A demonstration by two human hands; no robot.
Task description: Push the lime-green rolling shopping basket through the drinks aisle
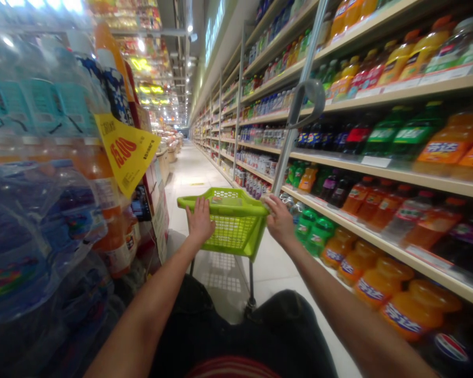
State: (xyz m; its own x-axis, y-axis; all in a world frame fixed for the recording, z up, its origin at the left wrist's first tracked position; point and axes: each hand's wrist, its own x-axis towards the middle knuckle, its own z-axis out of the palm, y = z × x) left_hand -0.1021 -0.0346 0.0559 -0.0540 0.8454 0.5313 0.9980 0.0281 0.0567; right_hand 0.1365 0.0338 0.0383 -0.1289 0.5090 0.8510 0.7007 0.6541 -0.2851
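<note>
A small green plastic shopping cart (230,231) with latticed sides stands on thin dark legs in front of my knees. My left hand (201,219) lies over the near rim, left of its middle, with the fingers curled over the edge. At the right corner of the same rim, my right hand (279,218) is closed, its fingertips hidden from me in part. Something pale shows by those fingers, too blurred to name. Little of the basket's inside is visible past the rim.
Shelves of soft drink bottles (421,128) line the right side, with a metal post (286,157) close by. Stacked bottle packs (35,210) and a yellow price sign (128,152) crowd the left. A pale tiled aisle (185,163) runs ahead between them.
</note>
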